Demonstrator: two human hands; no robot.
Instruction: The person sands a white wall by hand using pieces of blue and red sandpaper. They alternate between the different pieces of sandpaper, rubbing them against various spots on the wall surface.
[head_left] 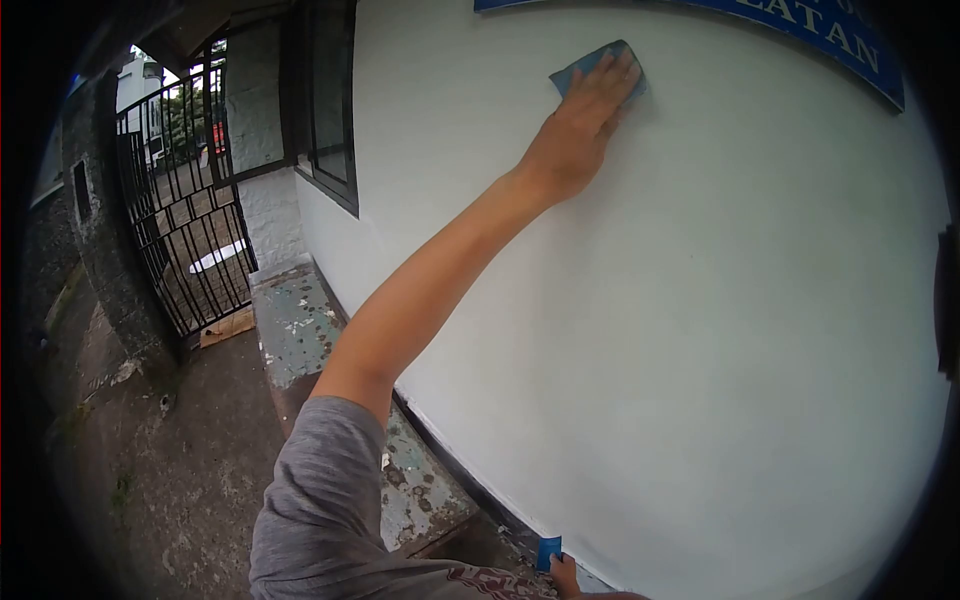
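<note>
Blue-grey sheet (567,77) against white wall (700,300)

Head view: upper centre, the left hand (592,108) lies flat over the sheet, fingers extended; bottom centre, the right hand (566,575) grips a blue piece (548,552); the hands are well apart.

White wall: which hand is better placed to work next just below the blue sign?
Probably the left hand: it lies over a blue-grey sheet against the white wall, near the blue sign. The right hand is far lower, by the picture's bottom edge, holding a blue piece.
</note>
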